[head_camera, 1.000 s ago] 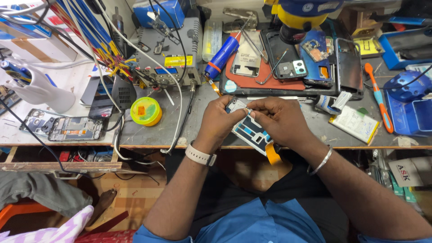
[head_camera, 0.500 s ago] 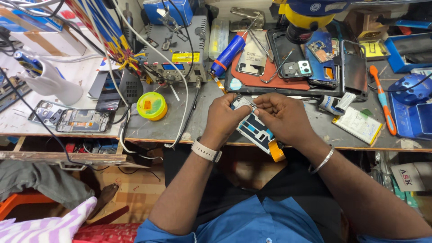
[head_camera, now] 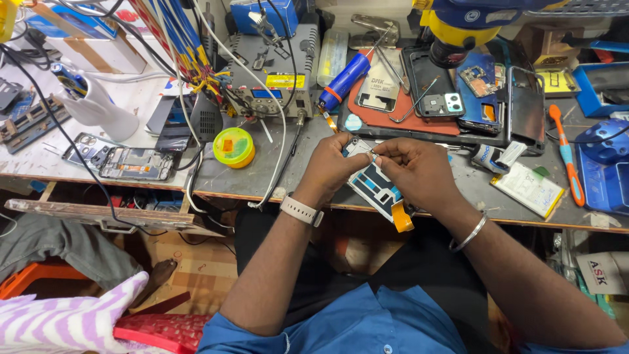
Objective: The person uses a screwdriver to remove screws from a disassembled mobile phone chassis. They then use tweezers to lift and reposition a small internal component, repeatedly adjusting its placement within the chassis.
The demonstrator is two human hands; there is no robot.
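Both hands meet over an opened phone [head_camera: 375,187] at the near edge of the workbench [head_camera: 308,164], just right of the middle. The left hand [head_camera: 334,167] is curled around the phone's far left corner, fingers closed on its edge, a pale watch [head_camera: 301,210] on the wrist. The right hand [head_camera: 419,172] has thumb and forefinger pinched together over the phone's far end, on something thin and small; what it is cannot be told. A metal bangle [head_camera: 468,235] sits on that wrist. The phone lies tilted, its near end hanging past the bench edge, with an orange strip [head_camera: 401,217] dangling from it. Just beyond the hands is a red-brown mat [head_camera: 406,118] carrying phone parts, a back cover with camera cutout [head_camera: 438,98] and tweezers [head_camera: 413,99]. A blue cylinder-shaped tool [head_camera: 344,82] lies at the mat's left, pointing toward the hands. To the left stands a grey box unit with a small display [head_camera: 272,85], and near it a round yellow-green tin [head_camera: 234,147]. Farther left lies another stripped phone frame [head_camera: 121,160] and a white squeeze bottle [head_camera: 98,108]. To the right are a flat pale battery [head_camera: 529,189], an orange-handled tool [head_camera: 567,154] and a blue tray [head_camera: 606,177].
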